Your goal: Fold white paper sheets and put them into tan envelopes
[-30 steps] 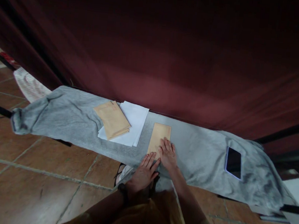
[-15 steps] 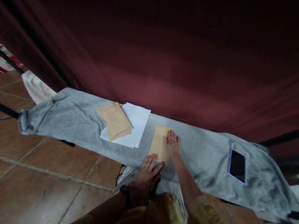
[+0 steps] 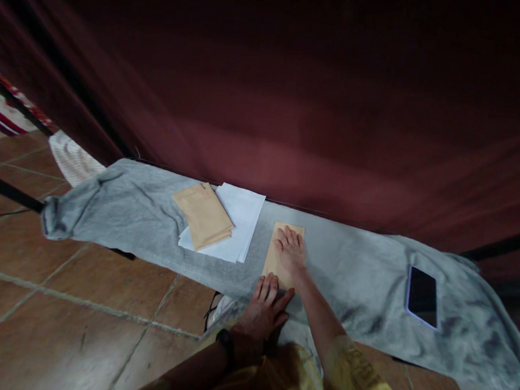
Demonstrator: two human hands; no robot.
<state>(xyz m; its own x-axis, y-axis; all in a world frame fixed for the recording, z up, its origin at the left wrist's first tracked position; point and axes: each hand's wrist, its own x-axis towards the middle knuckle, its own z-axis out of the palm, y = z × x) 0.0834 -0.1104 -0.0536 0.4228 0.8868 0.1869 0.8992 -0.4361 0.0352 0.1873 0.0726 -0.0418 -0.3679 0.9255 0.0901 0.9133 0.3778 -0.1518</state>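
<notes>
A brown paper envelope (image 3: 272, 256) lies flat on the grey cloth in front of me. My right hand (image 3: 290, 250) rests on its upper part, palm down with the fingers spread, and covers much of it. At the near end, the fingertips of my left hand (image 3: 264, 306) press on the envelope's lower edge, the fingers stretched out and the thumb apart. To the left, a small stack of brown envelopes (image 3: 205, 214) lies at an angle over several white paper sheets (image 3: 243, 218).
Grey cloth (image 3: 345, 264) covers the long narrow surface, wrinkled at both ends. On its right part lies a phone (image 3: 422, 295) with a pale purple edge. A dark red curtain (image 3: 266, 128) hangs right behind. Brown floor tiles (image 3: 93, 301) show in front.
My right hand has moved left from the envelope's right side onto its middle. The left hand stays at the lower edge. The whole view has shifted slightly.
</notes>
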